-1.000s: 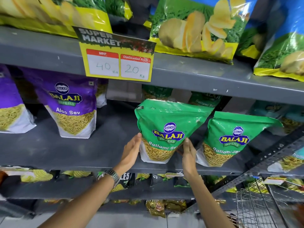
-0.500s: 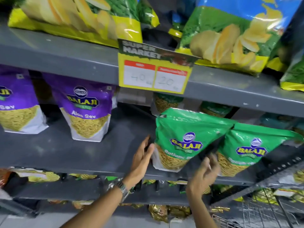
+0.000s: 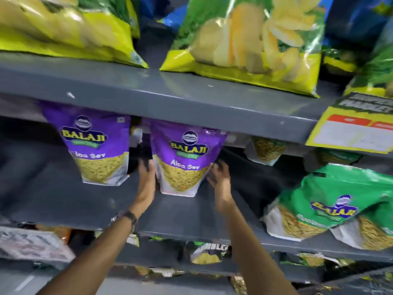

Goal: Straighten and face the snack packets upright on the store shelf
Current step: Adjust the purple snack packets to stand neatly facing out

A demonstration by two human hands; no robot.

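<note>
— Grey metal shelves (image 3: 191, 99) are seen stacked one above another, with packets set on each level. What is found on the middle shelf (image 3: 174, 211)?

— Two purple packets marked "Aloo Sev" are stood upright there, faces turned outward. The left purple packet (image 3: 97, 145) is set apart from the hands; the right purple packet (image 3: 185, 160) is flanked by both of them.

— How are the hands placed?

— The left hand (image 3: 146, 177) is pressed flat against the packet's left edge, fingers extended and together. The right hand (image 3: 220, 177) is held at the packet's right edge with fingers loosely spread; whether contact is made cannot be told, since that hand is blurred. Nothing is gripped by either hand. A wristwatch (image 3: 127, 217) is worn on the left wrist.

— And further right?

— Green packets (image 3: 331, 201) are seen leaning to one side at the right end of the same shelf. A yellow price tag (image 3: 353, 130) is fixed to the shelf edge above them. Large chip bags (image 3: 251, 45) are lined along the top shelf.
</note>
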